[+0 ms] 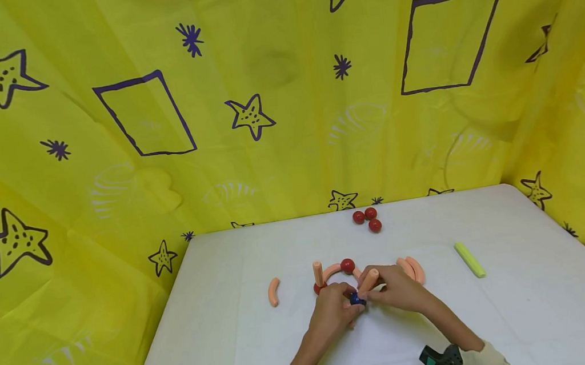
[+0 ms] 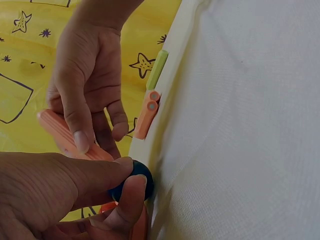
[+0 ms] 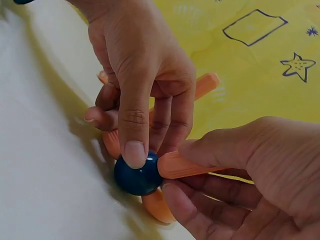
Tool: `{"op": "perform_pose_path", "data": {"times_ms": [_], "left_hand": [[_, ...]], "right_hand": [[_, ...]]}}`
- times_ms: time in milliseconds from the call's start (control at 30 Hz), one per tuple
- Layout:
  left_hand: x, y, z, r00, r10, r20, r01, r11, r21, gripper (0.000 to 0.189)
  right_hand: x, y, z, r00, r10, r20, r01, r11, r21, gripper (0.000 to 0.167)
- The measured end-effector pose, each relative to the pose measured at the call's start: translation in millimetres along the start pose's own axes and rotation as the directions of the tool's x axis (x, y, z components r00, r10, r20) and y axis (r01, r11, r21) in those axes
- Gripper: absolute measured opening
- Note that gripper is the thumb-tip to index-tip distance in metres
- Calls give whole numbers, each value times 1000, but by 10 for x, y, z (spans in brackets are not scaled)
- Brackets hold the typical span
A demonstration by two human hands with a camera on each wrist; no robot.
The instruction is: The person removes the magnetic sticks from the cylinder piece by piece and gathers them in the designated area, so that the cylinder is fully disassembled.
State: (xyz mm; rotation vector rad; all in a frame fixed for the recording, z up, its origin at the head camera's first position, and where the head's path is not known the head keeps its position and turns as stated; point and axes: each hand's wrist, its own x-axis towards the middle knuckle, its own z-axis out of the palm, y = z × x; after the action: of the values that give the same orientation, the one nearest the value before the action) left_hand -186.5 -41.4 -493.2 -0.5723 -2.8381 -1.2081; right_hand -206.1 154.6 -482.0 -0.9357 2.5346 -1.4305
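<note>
My left hand (image 1: 332, 310) pinches a glossy blue ball (image 3: 137, 175) between thumb and fingers, low over the white table. In my right hand (image 1: 396, 289) is a straight, ribbed orange stick (image 1: 369, 280), tilted, its lower end meeting the blue ball in the right wrist view. Curved orange pieces join the ball too, one of them (image 3: 159, 206) showing beneath it. Beyond the hands, a red ball (image 1: 348, 266) sits between curved orange pieces of a ring. At the ring's left, another red ball (image 1: 320, 288) carries an upright orange stick (image 1: 318, 273); the left hand partly hides that side.
A loose curved orange piece (image 1: 273, 292) lies to the left. Right of the hands are two curved orange pieces (image 1: 417, 270) side by side, then a light green stick (image 1: 469, 259). Three red balls (image 1: 359, 217) rest near the back edge, before a yellow patterned curtain (image 1: 291, 165).
</note>
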Motion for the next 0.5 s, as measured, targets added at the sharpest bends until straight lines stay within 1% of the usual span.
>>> {"op": "perform_pose_path", "data": {"times_ms": [67, 133, 200, 333, 500], "left_hand": [[-1, 1, -2, 1000, -10, 5, 10, 1000, -8, 22], [-3, 0, -1, 1000, -15, 8, 15, 1000, -14, 23], [-6, 1, -2, 1000, -21, 9, 21, 1000, -23, 23], [-14, 1, -3, 999, -36, 14, 36, 998, -47, 23], [-13, 8, 0, 999, -51, 18, 52, 997, -57, 23]], "right_hand": [[-11, 21, -9, 998, 56, -4, -56, 997, 50, 2], [-22, 39, -10, 993, 114, -4, -113, 988, 108, 4], [-30, 51, -4, 988, 152, -6, -149, 975, 163, 6], [-51, 54, 13, 981, 193, -14, -184, 953, 240, 12], [-62, 36, 22, 976, 217, -28, -204, 948, 243, 13]]}}
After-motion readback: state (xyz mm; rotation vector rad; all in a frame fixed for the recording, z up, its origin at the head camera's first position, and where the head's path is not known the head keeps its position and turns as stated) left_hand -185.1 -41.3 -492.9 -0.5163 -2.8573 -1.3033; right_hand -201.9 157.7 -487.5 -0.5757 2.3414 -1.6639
